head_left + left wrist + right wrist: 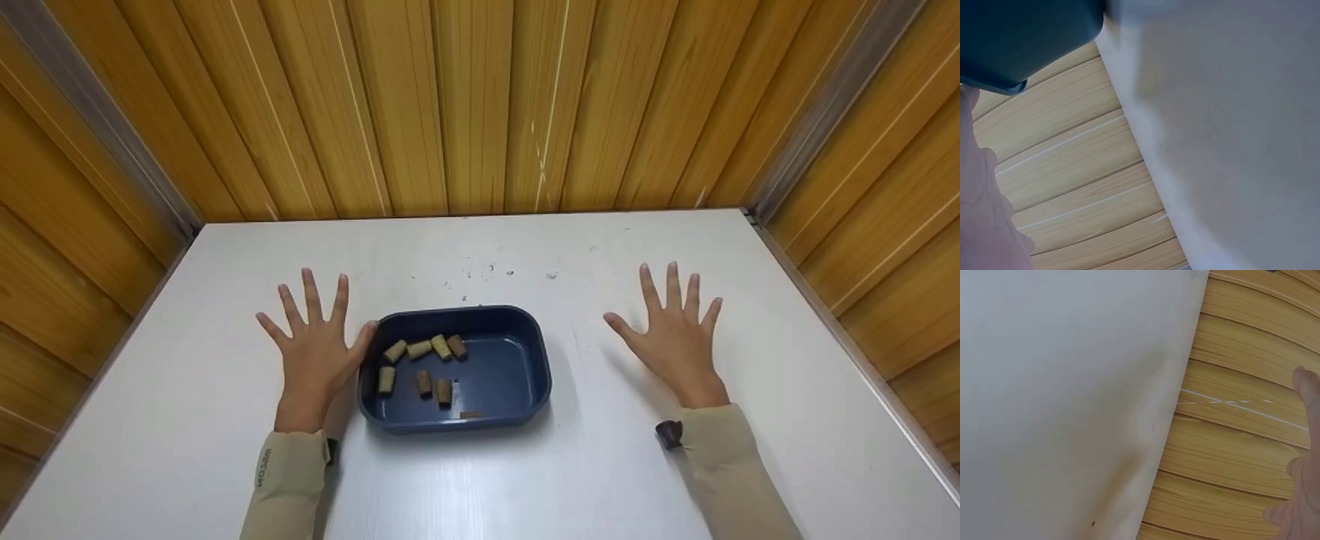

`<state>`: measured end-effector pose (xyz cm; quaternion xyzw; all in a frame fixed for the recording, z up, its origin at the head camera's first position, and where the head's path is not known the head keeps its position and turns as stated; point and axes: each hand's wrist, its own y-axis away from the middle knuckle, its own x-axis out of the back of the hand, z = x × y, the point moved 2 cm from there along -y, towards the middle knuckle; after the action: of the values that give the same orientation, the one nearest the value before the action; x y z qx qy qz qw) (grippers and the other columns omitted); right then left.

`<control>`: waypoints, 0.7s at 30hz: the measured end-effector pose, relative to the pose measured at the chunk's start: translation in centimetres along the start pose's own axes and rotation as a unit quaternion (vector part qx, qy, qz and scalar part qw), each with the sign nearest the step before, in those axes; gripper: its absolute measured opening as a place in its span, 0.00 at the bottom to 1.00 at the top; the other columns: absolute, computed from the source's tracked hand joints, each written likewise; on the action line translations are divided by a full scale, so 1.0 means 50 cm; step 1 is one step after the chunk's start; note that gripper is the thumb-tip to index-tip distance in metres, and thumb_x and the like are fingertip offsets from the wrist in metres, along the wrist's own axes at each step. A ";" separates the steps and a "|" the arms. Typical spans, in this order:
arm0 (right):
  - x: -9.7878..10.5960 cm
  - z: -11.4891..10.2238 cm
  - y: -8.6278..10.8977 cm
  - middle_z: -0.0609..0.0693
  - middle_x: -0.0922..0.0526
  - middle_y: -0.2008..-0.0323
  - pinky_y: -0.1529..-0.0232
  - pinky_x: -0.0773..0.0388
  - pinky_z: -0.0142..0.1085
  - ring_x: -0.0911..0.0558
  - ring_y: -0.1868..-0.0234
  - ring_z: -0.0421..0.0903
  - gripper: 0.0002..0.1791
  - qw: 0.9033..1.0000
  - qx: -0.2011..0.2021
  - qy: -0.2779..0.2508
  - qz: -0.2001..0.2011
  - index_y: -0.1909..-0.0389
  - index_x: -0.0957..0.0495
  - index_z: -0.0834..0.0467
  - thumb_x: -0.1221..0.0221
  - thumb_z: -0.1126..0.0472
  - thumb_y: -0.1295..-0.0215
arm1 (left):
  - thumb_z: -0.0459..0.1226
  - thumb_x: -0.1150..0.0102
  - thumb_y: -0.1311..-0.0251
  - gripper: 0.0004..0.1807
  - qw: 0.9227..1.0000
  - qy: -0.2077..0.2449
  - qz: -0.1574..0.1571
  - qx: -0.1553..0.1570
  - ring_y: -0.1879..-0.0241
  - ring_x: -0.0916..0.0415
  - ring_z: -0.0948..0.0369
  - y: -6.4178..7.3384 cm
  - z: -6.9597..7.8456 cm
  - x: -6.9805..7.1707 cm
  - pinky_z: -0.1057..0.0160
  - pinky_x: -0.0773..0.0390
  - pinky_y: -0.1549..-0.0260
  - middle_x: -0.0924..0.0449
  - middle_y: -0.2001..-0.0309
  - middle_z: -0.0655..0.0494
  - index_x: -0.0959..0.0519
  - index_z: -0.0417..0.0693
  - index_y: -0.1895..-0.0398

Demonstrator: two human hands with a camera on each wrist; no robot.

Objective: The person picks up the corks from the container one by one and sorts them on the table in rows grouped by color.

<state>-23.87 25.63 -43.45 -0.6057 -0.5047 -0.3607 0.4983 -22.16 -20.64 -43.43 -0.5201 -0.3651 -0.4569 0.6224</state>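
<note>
On the smooth, scuffed white worktop (585, 480) stands a dark-blue tray (495, 375) with rounded corners and raised walls. Short, tapered, cork-like plugs (444, 393), tan and brown, lie inside, mostly toward its left. Left grip (315, 358): fingers spread wide, grasping nothing, thumb at the tray's rim. Right grip (677, 346): spread wide, unloaded, well apart. Behind: grooved wood-grain panels (472, 112).

Booth-like space: wood-look panels (472, 105), white table (600, 465)
</note>
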 end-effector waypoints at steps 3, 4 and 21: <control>0.006 -0.003 -0.003 0.65 0.62 0.24 0.35 0.72 0.74 0.62 0.26 0.71 0.52 1.000 -0.001 -0.020 -0.002 0.23 0.61 0.47 0.56 0.25 0.40 | 0.69 0.63 0.39 0.46 1.000 0.013 -0.006 0.003 0.27 0.77 0.34 0.000 0.001 0.004 0.25 0.80 0.39 0.76 0.23 0.42 0.58 0.62 0.23; 0.009 -0.005 -0.005 0.65 0.61 0.24 0.35 0.71 0.74 0.61 0.26 0.70 0.51 0.999 -0.003 -0.037 -0.003 0.23 0.61 0.48 0.56 0.26 0.39 | 0.68 0.63 0.39 0.45 1.000 0.023 -0.008 0.003 0.27 0.78 0.34 -0.001 0.002 0.007 0.25 0.80 0.39 0.76 0.23 0.42 0.58 0.62 0.23; 0.072 -0.088 -0.061 0.57 0.28 0.36 0.37 0.28 0.51 0.27 0.36 0.57 0.35 0.934 -0.020 -0.352 -0.062 0.34 0.32 0.57 0.45 0.39 0.35 | 0.51 0.64 0.27 0.33 0.883 0.460 -0.052 0.081 0.23 0.63 0.56 -0.005 -0.001 0.027 0.50 0.61 0.24 0.60 0.22 0.56 0.56 0.56 0.23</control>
<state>-25.72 22.28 -38.27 -0.6709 -0.6771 -0.1649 0.2534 -21.96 -20.98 -42.13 -0.1796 -0.1000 -0.6449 0.7361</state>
